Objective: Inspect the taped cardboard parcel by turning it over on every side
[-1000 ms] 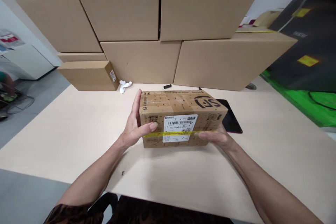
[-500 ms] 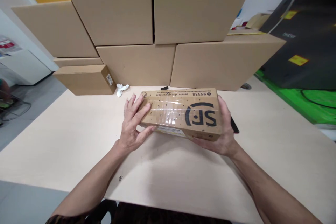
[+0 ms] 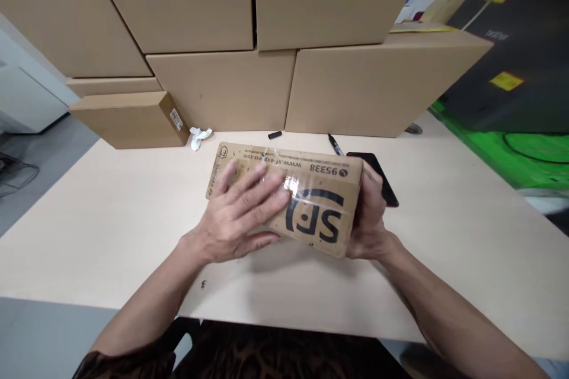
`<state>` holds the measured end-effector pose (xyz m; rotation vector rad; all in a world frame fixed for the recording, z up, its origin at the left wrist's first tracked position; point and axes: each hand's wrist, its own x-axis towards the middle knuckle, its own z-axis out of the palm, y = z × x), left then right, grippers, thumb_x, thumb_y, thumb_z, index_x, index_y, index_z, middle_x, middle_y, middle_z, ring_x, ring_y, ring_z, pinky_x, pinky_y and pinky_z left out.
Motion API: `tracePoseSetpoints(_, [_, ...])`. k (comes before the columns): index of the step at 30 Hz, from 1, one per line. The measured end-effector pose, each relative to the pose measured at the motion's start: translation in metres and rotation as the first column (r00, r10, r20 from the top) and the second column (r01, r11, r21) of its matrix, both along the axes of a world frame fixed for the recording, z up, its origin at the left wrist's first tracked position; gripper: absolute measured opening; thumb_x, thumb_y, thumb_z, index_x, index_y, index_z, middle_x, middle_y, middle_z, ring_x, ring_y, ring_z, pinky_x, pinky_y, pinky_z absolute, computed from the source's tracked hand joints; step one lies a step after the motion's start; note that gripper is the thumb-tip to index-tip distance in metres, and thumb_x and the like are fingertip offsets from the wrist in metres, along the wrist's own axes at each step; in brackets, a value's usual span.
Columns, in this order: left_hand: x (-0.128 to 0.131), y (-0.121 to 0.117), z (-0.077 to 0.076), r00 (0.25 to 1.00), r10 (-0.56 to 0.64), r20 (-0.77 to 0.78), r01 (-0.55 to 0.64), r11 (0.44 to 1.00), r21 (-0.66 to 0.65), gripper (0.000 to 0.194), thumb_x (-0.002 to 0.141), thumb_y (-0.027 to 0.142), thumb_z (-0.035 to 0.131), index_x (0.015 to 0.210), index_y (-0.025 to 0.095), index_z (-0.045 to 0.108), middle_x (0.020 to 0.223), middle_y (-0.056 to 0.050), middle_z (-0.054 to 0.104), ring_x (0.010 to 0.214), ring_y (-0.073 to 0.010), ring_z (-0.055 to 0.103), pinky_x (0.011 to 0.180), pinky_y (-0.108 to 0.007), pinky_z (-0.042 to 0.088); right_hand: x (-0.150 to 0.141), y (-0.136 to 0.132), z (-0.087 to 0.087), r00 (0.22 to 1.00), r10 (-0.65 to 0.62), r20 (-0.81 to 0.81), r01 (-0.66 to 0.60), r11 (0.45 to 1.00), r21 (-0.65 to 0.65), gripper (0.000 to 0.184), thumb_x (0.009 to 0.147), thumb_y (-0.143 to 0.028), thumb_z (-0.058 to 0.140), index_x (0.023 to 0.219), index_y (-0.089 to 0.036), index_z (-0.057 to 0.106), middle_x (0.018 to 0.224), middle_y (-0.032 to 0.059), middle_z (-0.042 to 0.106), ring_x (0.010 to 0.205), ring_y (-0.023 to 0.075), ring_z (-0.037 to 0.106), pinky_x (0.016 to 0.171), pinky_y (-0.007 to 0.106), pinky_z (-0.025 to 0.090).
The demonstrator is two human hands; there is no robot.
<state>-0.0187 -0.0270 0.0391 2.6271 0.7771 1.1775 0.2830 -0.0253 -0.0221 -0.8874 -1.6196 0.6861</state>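
Now | L hand (image 3: 237,213) atop SF box (image 3: 324,195), fingers spread | R hand (image 3: 370,213) grasping box's R end | blk marker (image 3: 335,145) behind

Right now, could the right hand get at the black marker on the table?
Probably not without letting go: the right hand holds one end of the box, and the marker lies beyond it.

A tape-sealed cardboard parcel (image 3: 311,204) printed "SF" tilts over a pale table (image 3: 120,225). The left hand (image 3: 235,216) spreads across the parcel's printed face; the right hand (image 3: 371,213) grips its right end. Beyond the parcel lie crumpled white paper (image 3: 198,137), a marker pen (image 3: 335,145) and stacked boxes (image 3: 217,92).
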Motion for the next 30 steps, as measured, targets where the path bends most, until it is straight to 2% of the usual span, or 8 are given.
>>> tracePoseSetpoints(3, [-0.012, 0.015, -0.005, 0.976, 0.195, 0.101, -0.176, 0.969, -0.172, 0.093, 0.073, 0.057, 0.094, 0.154, 0.031, 0.059, 0.172, -0.013, 0.047, 0.163, -0.0483, 0.034, 0.136, -0.070, 0.001, 0.002, -0.003, 0.010, 0.996, -0.074, 0.059, 0.059, 0.972, 0.227, 0.123, 0.054, -0.050, 0.102, 0.162, -0.044, 0.043, 0.169, 0.0050, 0.045, 0.159, 0.0521, 0.034, 0.134, 0.072, 0.025])
tracePoseSetpoints(5, [-0.017, 0.023, -0.012, 0.938, 0.272, 0.215, -0.192, 0.925, -0.328, 0.113, 0.072, 0.058, 0.095, 0.166, 0.028, 0.041, 0.180, -0.017, 0.031, 0.168, -0.0469, 0.023, 0.137, -0.067, 0.009, 0.001, -0.004, 0.018, 0.996, -0.078, 0.034, 0.073, 0.986, 0.148, 0.126, 0.058, -0.046, 0.102, 0.166, -0.041, 0.037, 0.170, 0.0064, 0.043, 0.158, 0.0489, 0.038, 0.132, 0.071, 0.030])
tracePoseSetpoints(8, [-0.015, 0.028, -0.032, 0.837, 0.298, 0.459, 0.056, 0.788, -0.613, 0.120, 0.078, 0.065, 0.088, 0.172, 0.030, 0.022, 0.178, -0.018, 0.036, 0.164, -0.0427, 0.036, 0.132, -0.062, 0.035, -0.003, -0.001, 0.026, 0.986, 0.019, -0.163, -0.031, 0.997, -0.072, 0.119, 0.067, -0.051, 0.098, 0.167, -0.039, 0.034, 0.166, 0.0085, 0.051, 0.154, 0.0436, 0.049, 0.126, 0.068, 0.044])
tracePoseSetpoints(11, [-0.002, 0.025, -0.051, 0.824, 0.250, 0.509, 0.314, 0.547, -0.776, 0.092, 0.082, 0.070, 0.082, 0.155, 0.023, 0.055, 0.152, -0.019, 0.067, 0.148, -0.0451, 0.058, 0.117, -0.060, 0.055, -0.007, 0.002, 0.029, 0.943, 0.091, -0.319, -0.159, 0.968, -0.193, 0.110, 0.074, -0.052, 0.094, 0.166, -0.039, 0.036, 0.163, 0.0082, 0.057, 0.150, 0.0411, 0.056, 0.121, 0.065, 0.052])
tracePoseSetpoints(15, [0.014, 0.018, -0.055, 0.718, 0.374, 0.586, 0.415, 0.446, -0.793, 0.076, 0.081, 0.072, 0.080, 0.137, 0.021, 0.068, 0.123, -0.015, 0.082, 0.126, -0.0440, 0.075, 0.102, -0.059, 0.066, -0.003, 0.003, 0.028, 0.966, 0.126, -0.227, -0.179, 0.957, -0.230, 0.094, 0.089, -0.062, 0.078, 0.168, -0.042, 0.033, 0.166, 0.0038, 0.056, 0.155, 0.0379, 0.052, 0.126, 0.065, 0.047])
tracePoseSetpoints(22, [0.008, 0.028, -0.032, 0.551, 0.523, 0.651, 0.437, 0.484, -0.758, 0.058, 0.093, 0.066, 0.067, 0.136, 0.027, 0.067, 0.129, -0.010, 0.082, 0.134, -0.0405, 0.072, 0.104, -0.060, 0.066, -0.006, 0.000, 0.019, 0.983, 0.109, 0.150, -0.121, 0.990, 0.070, 0.090, 0.096, -0.059, 0.070, 0.173, -0.042, 0.026, 0.184, 0.0006, 0.026, 0.171, 0.0378, 0.019, 0.138, 0.068, 0.017])
tracePoseSetpoints(26, [0.002, 0.034, -0.029, 0.597, 0.533, 0.599, 0.501, 0.336, -0.798, 0.061, 0.095, 0.068, 0.067, 0.138, 0.025, 0.065, 0.127, -0.011, 0.082, 0.132, -0.0402, 0.073, 0.102, -0.059, 0.067, -0.002, 0.009, 0.011, 0.982, 0.045, 0.184, -0.084, 0.973, 0.214, 0.091, 0.092, -0.053, 0.077, 0.170, -0.044, 0.031, 0.180, 0.0015, 0.036, 0.167, 0.0375, 0.031, 0.137, 0.069, 0.020])
tracePoseSetpoints(30, [0.002, 0.032, -0.028, 0.694, 0.425, 0.582, 0.552, 0.205, -0.808, 0.079, 0.092, 0.084, 0.059, 0.145, 0.026, 0.062, 0.128, -0.014, 0.081, 0.128, -0.0411, 0.074, 0.098, -0.058, 0.068, 0.005, 0.016, 0.012, 0.999, 0.031, 0.015, -0.032, 0.998, 0.063, 0.079, 0.094, -0.068, 0.068, 0.164, -0.038, 0.046, 0.173, 0.0028, 0.047, 0.166, 0.0370, 0.034, 0.136, 0.063, 0.028])
